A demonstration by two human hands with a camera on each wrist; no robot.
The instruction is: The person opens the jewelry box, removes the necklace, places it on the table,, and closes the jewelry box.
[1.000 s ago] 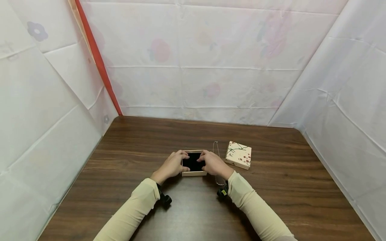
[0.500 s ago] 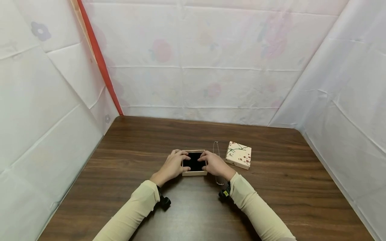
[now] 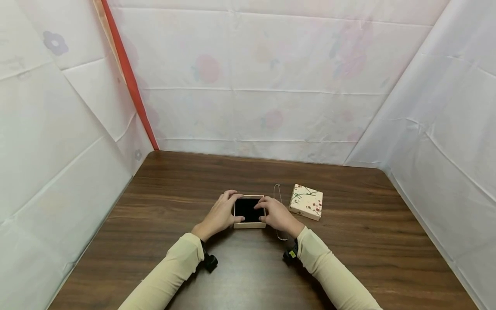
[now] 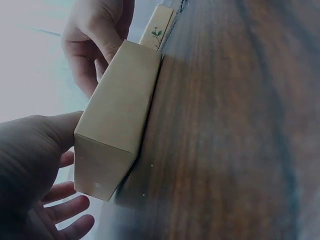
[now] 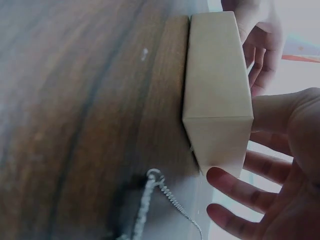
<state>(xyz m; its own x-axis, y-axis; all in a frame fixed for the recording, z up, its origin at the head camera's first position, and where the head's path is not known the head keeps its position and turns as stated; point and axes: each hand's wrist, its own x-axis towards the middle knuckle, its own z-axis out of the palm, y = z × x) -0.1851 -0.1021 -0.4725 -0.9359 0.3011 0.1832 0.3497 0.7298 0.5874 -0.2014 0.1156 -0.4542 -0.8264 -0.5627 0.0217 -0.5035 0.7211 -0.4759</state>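
A small cream cardboard box (image 3: 249, 225), lidless and lined with a black pad (image 3: 249, 210), sits on the table between both hands. My left hand (image 3: 218, 214) is at its left end, thumb over the near rim and fingers by the far left corner. At the right end, my right hand (image 3: 277, 216) has its thumb and index finger over the rim against the pad. Its other fingers spread beside the end wall in the right wrist view. Just right of the box lies a thin silver necklace (image 5: 142, 210), partly hidden under the right hand in the head view.
The cream lid (image 3: 307, 201), printed with red blossoms and green stems, lies to the right of the necklace. Pale patterned sheets (image 3: 248, 112) hang behind and along both sides of the dark wooden table (image 3: 186, 172). A red strip (image 3: 129, 79) runs down the left corner.
My left fingers have moved from inside the box to its far left corner, while the thumb stays by the near rim. The right hand, lid and necklace look nearly unchanged.
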